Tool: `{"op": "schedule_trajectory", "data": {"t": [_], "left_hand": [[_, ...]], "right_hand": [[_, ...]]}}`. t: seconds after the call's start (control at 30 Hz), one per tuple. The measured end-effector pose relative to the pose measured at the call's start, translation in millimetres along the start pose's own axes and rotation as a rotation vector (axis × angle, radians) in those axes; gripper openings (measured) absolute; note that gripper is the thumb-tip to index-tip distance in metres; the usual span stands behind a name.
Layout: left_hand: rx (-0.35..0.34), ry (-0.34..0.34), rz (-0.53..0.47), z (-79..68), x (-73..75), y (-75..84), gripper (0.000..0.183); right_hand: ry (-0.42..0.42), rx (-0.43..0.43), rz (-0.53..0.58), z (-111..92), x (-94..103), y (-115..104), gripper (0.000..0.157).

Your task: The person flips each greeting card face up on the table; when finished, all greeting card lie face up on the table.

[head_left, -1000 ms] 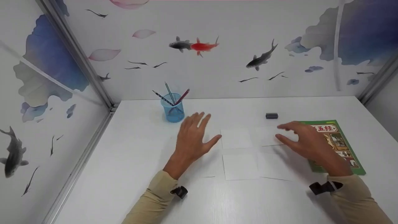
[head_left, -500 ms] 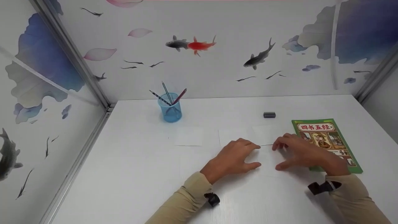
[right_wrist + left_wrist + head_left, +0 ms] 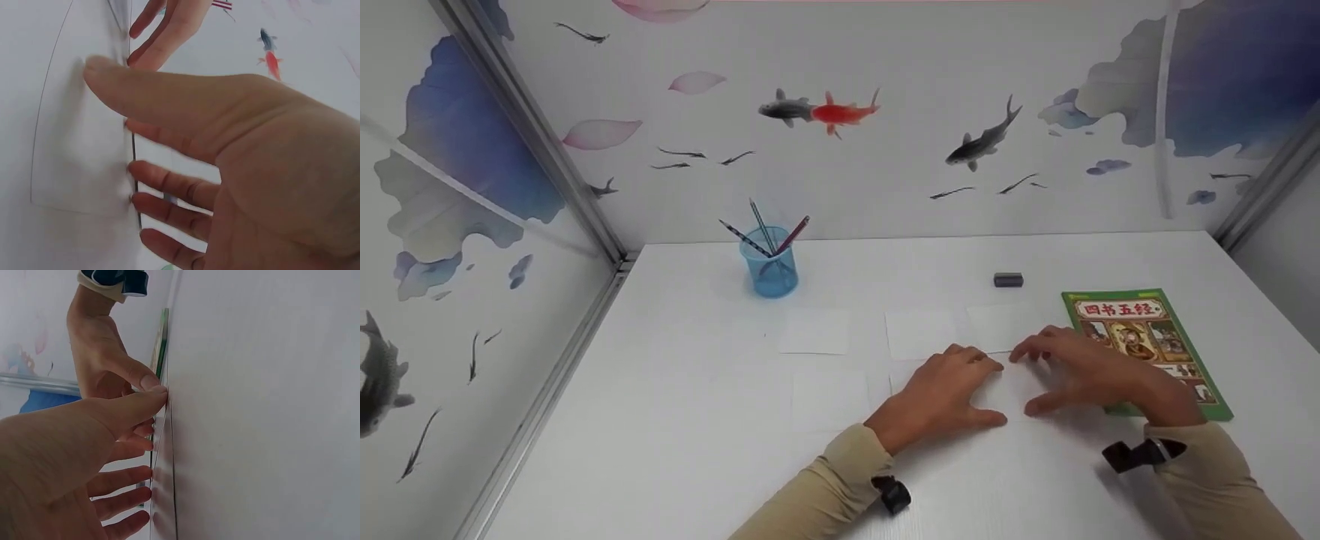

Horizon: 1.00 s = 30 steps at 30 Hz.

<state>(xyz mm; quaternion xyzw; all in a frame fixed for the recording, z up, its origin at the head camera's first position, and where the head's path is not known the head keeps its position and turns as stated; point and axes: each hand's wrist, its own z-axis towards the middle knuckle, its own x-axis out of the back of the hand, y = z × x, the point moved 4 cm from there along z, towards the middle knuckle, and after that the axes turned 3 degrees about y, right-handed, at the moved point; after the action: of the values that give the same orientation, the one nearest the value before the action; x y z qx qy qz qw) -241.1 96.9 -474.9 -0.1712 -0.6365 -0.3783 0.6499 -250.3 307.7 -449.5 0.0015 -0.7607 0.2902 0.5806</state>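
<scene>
White square cards lie in two rows on the white table. The front-right card point(image 3: 1016, 386) shows between my hands. My left hand point(image 3: 941, 394) lies low at its left side, thumb and fingers spread, covering much of the front-middle card. Across from it, my right hand point(image 3: 1080, 371) has its fingertips at the card's far right and its thumb low over the near side. In the right wrist view, fingertips point(image 3: 138, 169) meet the card's far edge. The left wrist view shows both thumbs close together at the table surface.
A blue mesh cup point(image 3: 772, 274) with several pencils stands at the back left. A dark eraser-like block point(image 3: 1008, 280) lies at the back right. Beside the right forearm is a green-bordered book point(image 3: 1132, 330). More cards, such as the back-left one point(image 3: 814, 330), lie around.
My left hand has come from over the left cards, moving right and nearer to the front-right card. My right hand has lowered from above the back-right card toward the same card.
</scene>
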Motion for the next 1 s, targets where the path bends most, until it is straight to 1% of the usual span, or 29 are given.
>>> {"op": "schedule_trajectory", "data": {"t": [0.07,0.13,0.23,0.33,0.4,0.47,0.53,0.6,0.67,0.73,0.77,0.83,0.9,1.0], "left_hand": [[0.004,0.001,-0.029,-0.9,-0.3,-0.3,0.064],[0.012,-0.004,-0.058,-1.8,-0.4,-1.2,0.065],[0.008,-0.019,-0.074,-2.4,0.1,-2.4,0.068],[0.002,-0.033,-0.087,-3.1,0.6,-4.3,0.07],[-0.006,-0.028,-0.095,-3.2,1.0,-5.3,0.07],[-0.002,-0.015,-0.115,-3.7,1.1,-6.0,0.069],[0.004,0.003,-0.123,-3.8,1.4,-6.1,0.068],[0.016,0.019,-0.122,-4.1,1.9,-5.4,0.065],[0.032,0.029,-0.128,-4.4,2.7,-5.0,0.062],[0.05,0.037,-0.167,-3.7,3.6,-4.3,0.06],[0.057,0.04,-0.208,-3.1,4.3,-4.1,0.058],[0.087,0.03,-0.377,-1.5,5.1,-4.3,0.058],[0.12,0.008,-0.603,0.5,5.3,-4.0,0.059],[0.193,-0.021,-0.937,3.0,4.7,-4.4,0.054]], "right_hand": [[-0.019,-0.031,-0.023,0,-1.4,-1,0.079],[-0.037,-0.05,-0.046,-1,-2.9,-2,0.084],[-0.043,-0.059,-0.069,0,-4.8,-2,0.084],[-0.029,-0.054,-0.087,0,-5.5,0,0.083],[-0.017,-0.055,-0.065,1,-5.3,0,0.084],[-0.006,-0.057,-0.025,1,-4.5,0,0.08],[0.024,-0.054,0.032,2,-2.3,0,0.073],[0.075,-0.05,0.093,3,1.2,1,0.066],[0.151,-0.039,0.145,4,6.1,1,0.061],[0.227,-0.036,0.211,4,11.6,0,0.062],[0.259,-0.04,0.247,4,14.0,-1,0.062],[0.308,-0.04,0.311,4,18.1,-5,0.058],[0.327,-0.026,0.357,4,19.7,-10,0.05],[0.289,0.032,0.428,6,16.9,-17,0.033]]}}
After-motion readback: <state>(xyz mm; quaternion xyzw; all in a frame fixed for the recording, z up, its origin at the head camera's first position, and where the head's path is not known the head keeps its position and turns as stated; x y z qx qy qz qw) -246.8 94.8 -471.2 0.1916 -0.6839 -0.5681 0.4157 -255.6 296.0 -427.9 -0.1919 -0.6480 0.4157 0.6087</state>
